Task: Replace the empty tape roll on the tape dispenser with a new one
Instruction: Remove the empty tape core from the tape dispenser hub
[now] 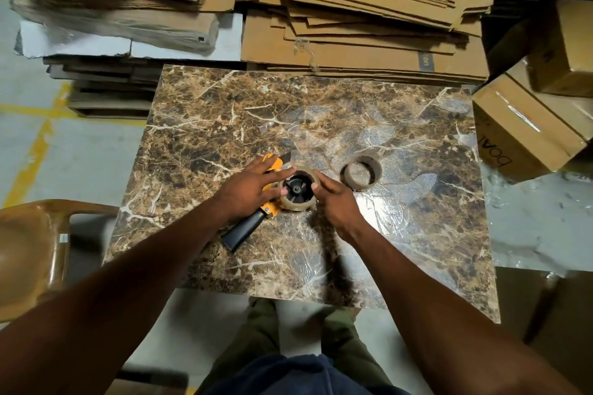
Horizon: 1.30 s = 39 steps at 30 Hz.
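A yellow tape dispenser with a black handle [245,231] lies flat on the marble-patterned table [205,125]. A brown tape roll [296,204] sits on its black hub. My left hand [253,186] lies over the dispenser's yellow body, with the fingers touching the roll's left side. My right hand [337,199] touches the roll's right rim with its fingertips. A second brown ring, thin-walled like a bare core [362,173], stands apart on the table to the right of the dispenser.
Stacks of flattened cardboard [369,9] lie beyond the table's far edge. Taped cartons [526,128] crowd the right side. A brown plastic chair [35,250] stands at the left. Clear film covers the table's right half.
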Each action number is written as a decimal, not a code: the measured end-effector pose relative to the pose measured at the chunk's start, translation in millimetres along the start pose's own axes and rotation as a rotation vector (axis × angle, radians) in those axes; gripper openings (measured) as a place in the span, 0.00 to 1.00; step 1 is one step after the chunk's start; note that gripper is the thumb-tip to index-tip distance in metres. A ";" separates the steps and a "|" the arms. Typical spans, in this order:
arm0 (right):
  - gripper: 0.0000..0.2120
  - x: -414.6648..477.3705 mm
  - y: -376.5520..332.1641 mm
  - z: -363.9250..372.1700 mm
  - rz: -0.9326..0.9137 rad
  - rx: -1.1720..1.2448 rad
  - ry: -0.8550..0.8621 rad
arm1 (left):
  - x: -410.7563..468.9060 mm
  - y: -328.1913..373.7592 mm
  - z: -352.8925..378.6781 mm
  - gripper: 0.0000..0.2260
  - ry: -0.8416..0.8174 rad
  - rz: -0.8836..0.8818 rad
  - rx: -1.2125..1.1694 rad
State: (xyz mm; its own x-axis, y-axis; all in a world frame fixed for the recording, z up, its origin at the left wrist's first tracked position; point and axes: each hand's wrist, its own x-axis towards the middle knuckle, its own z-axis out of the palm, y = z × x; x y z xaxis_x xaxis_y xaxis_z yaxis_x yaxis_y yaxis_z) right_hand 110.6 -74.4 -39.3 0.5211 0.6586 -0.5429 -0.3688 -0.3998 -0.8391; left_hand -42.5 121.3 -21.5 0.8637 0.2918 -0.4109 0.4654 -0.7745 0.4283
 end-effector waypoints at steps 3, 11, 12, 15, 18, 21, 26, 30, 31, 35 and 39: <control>0.20 1.1 0.2 2.2 -0.018 -0.019 -0.014 | 1.3 -5.5 0.6 0.23 -0.001 0.002 0.031; 0.28 1.9 -4.2 -6.5 -0.205 -0.553 -0.006 | 2.6 4.3 -5.3 0.26 0.011 0.012 0.242; 0.29 2.8 -5.8 -8.5 -0.299 -0.792 -0.003 | 2.4 6.2 -7.3 0.27 0.010 0.029 0.297; 0.33 7.4 -14.0 -11.8 -0.513 -1.278 -0.118 | 3.0 8.3 -11.0 0.30 -0.014 0.087 0.429; 0.37 11.4 -21.4 -16.4 -0.497 -1.428 -0.276 | 5.6 6.6 -12.5 0.31 -0.039 0.122 0.472; 0.39 11.6 -25.6 -19.1 -0.486 -1.469 -0.310 | 6.9 4.1 -10.1 0.31 -0.071 0.128 0.446; 0.38 10.9 -25.6 -18.2 -0.470 -1.465 -0.318 | 5.7 0.4 -5.8 0.33 -0.051 0.126 0.403; 0.38 13.3 -21.2 -20.4 -0.459 -1.442 -0.322 | 4.2 3.9 -2.9 0.32 -0.021 0.089 0.382; 0.38 14.1 -20.8 -20.0 -0.452 -1.434 -0.324 | 4.2 3.7 -1.7 0.31 -0.019 0.079 0.378; 0.38 16.9 -17.4 -18.1 -0.424 -1.411 -0.339 | 7.5 0.8 3.0 0.30 -0.039 0.036 0.366; 0.38 18.5 -7.8 -17.9 -0.388 -1.410 -0.343 | 12.1 5.8 11.5 0.30 -0.042 0.002 0.399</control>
State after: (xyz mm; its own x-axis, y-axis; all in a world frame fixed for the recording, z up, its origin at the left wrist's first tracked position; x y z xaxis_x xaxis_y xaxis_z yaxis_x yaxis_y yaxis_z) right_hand 136.9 -70.5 -43.3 0.1355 0.8983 -0.4180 0.8737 -0.3073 -0.3771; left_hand -31.6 113.9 -33.2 0.8520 0.2730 -0.4467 0.3449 -0.9346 0.0865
